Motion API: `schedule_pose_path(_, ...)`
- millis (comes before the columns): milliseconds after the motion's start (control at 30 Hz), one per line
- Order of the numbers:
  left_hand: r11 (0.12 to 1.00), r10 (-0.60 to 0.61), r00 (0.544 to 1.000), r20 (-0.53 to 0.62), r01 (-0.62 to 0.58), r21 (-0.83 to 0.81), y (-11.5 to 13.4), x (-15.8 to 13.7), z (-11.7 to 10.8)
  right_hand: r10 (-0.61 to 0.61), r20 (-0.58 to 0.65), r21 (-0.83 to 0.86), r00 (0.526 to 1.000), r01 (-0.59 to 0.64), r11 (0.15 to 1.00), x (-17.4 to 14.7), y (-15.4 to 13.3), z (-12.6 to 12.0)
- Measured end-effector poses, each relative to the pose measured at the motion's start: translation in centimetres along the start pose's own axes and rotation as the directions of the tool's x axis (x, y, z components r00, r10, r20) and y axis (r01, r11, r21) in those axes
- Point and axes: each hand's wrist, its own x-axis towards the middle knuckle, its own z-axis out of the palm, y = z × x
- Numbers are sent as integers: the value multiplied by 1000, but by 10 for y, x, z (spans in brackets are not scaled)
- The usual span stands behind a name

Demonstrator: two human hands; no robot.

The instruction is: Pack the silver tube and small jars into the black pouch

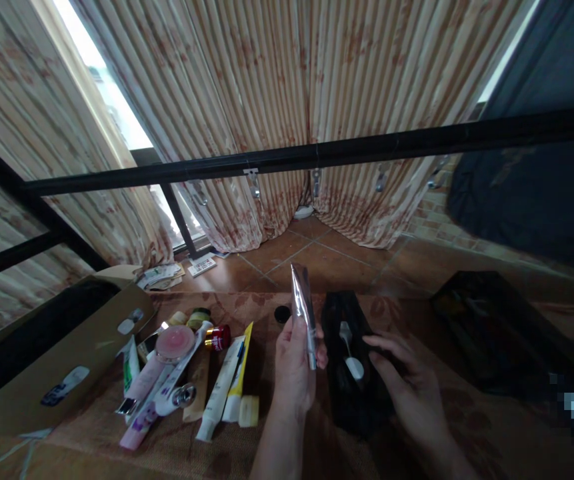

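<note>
"Several pleated, flower-printed curtains [267,80] hang at the back. What's below?"

"Brown patterned cloth [191,460], then a stiff cardboard box [101,340] at left and a soft, long black bag [351,410] in front."

"And the hands?"

"Right hand [411,383]: fingers loosely parted at the bag's right edge; whether they touch it I can't tell. Left hand [294,367]: fingers gripping a slim, mirror-shiny silver tube [302,293], just left of the bag."

"Anything smaller?"

"One smooth, pale spoon-shaped piece [355,369] with a rounded white end, lying in the bag."
</note>
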Motion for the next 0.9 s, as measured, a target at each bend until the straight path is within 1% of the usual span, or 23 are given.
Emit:
schedule_pose_path(133,1000,-11,1000,24,11,-9,0,0,1,7,7,7,1000,-7,1000,0,0,0)
schedule_pose_path(333,999,-36,999,9,36,-5,1,0,1,9,9,5,1000,-9,1000,0,-1,1)
schedule_pose_path(533,997,-74,997,37,75,-14,-1,1,-1,4,4,20,1000,-4,1000,0,-1,1)
schedule_pose_path(667,996,-80,996,45,82,-35,-1,1,-2,19,-1,15,1000,-19,1000,-1,-1,0)
schedule_pose_path(900,996,-80,996,34,81,-39,0,1,-2,2,7,13,1000,-2,1000,-1,0,1)
